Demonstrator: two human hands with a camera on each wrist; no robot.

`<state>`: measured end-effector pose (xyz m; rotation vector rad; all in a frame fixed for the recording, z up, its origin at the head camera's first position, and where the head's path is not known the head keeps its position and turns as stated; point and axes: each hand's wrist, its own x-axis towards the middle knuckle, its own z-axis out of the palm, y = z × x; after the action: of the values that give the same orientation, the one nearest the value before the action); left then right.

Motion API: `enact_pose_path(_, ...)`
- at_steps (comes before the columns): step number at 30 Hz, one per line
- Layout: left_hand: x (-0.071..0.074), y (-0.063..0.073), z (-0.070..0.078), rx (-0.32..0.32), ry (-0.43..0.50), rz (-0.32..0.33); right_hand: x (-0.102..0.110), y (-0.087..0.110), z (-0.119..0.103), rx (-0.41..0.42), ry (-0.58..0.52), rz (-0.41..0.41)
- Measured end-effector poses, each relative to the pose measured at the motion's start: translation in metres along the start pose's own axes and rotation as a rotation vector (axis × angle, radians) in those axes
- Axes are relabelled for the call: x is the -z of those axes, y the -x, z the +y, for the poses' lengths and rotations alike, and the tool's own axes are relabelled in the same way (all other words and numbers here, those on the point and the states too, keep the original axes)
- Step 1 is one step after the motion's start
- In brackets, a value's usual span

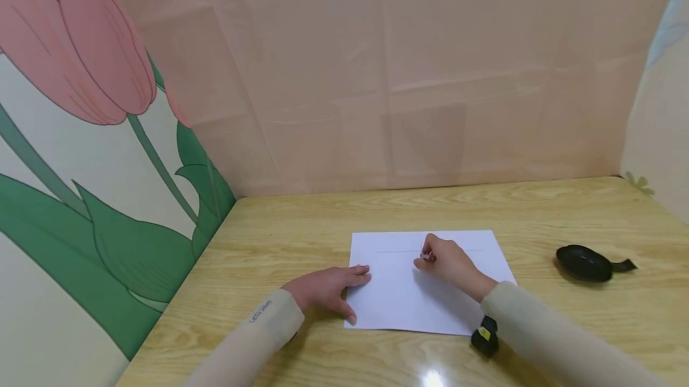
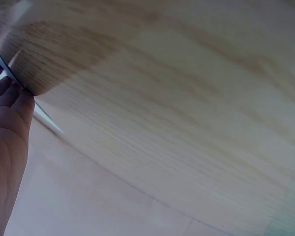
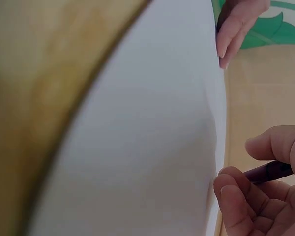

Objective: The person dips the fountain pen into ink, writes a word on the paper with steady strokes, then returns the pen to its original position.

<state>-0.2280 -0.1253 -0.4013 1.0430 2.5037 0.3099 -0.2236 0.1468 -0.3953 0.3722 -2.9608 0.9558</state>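
A white sheet of paper [image 1: 387, 297] lies on the wooden table, with a thin straight line across its upper part. My right hand [image 1: 449, 264] is over the upper middle of the sheet, by that line. Between its thumb and fingers it pinches a dark purple pen [image 3: 268, 172]; the tip is hidden in the right wrist view. At the sheet's left edge rests my left hand [image 1: 328, 288], its fingers extended and thumb spread onto the paper. In the left wrist view, the left hand [image 2: 10, 118] shows at the far left against the paper's edge.
A small black frying pan [image 1: 584, 263] sits on the table [image 1: 290, 243] to the right of the paper. A black device with a yellow mark [image 1: 484, 336] is at the right wrist. Behind the table hangs a pinkish sheet [image 1: 323, 76]; a tulip-painted wall [image 1: 107, 165] stands left.
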Motion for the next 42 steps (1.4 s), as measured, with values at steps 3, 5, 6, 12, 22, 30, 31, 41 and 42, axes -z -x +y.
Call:
enact_pose_path(3,0.0,0.0,0.0,0.004,0.003,0.0,-0.001,0.002,-0.002,0.015,0.006,0.001)
enact_pose_path(5,0.0,0.001,0.001,0.002,0.003,0.0,-0.001,0.004,-0.002,0.022,0.01,0.005)
enact_pose_path(6,0.001,0.001,0.001,0.0,0.001,0.002,-0.001,0.004,-0.003,0.025,0.01,0.005)
enact_pose_path(12,0.001,0.002,0.0,0.003,0.014,0.001,-0.003,0.009,-0.006,0.026,0.012,0.009)
enact_pose_path(22,0.002,0.003,0.004,0.015,0.043,-0.008,-0.006,0.02,-0.016,0.008,0.035,0.019)
enact_pose_path(30,0.002,0.002,0.003,0.029,0.042,-0.018,-0.009,0.023,-0.021,-0.031,0.04,-0.001)
enact_pose_path(31,0.003,0.002,0.003,0.028,0.042,-0.019,-0.01,0.024,-0.021,-0.03,0.04,0.002)
enact_pose_path(41,0.005,0.003,0.004,0.0,0.025,-0.016,-0.014,0.031,-0.028,0.005,0.03,0.033)
enact_pose_path(42,0.005,0.003,0.004,-0.003,0.026,-0.016,-0.015,0.031,-0.029,0.0,0.033,0.03)
